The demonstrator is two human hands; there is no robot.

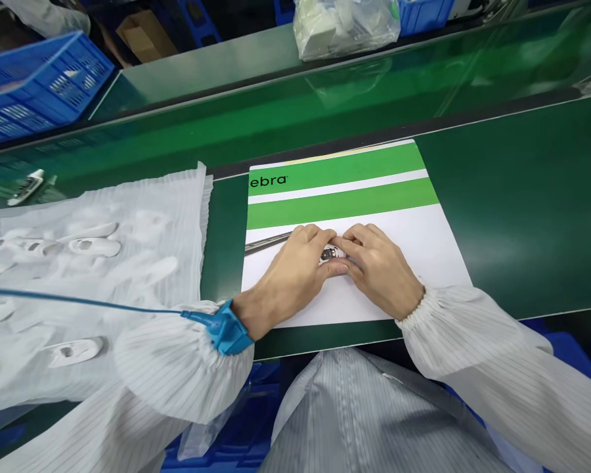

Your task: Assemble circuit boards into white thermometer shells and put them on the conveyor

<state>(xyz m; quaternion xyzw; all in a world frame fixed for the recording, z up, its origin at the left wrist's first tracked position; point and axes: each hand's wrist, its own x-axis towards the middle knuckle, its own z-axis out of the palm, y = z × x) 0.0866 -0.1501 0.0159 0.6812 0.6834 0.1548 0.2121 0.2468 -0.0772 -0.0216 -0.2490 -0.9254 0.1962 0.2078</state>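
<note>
Over a white and green sheet [345, 302], my left hand [298, 263] and my right hand [381, 266] meet, fingertips almost touching. Between them they grip a small white plastic housing [331, 253] with dark and metallic parts inside. Fingers cover most of it, so its full shape is hidden. A pair of grey metal tweezers [266, 244] seems to lie on the sheet, its right end running out of sight by my left hand. Around my left wrist is a blue wrist strap [230, 328] with a blue cord [79, 300] leading left.
White foam sheeting [142, 190] at left bears several white plastic housings [94, 247]. Behind it lies another small white part [26, 187]. A green conveyor [256, 121] runs across the back. Beyond stand a blue crate [54, 85], a bag of white parts [347, 26] and a person's sleeve [54, 16].
</note>
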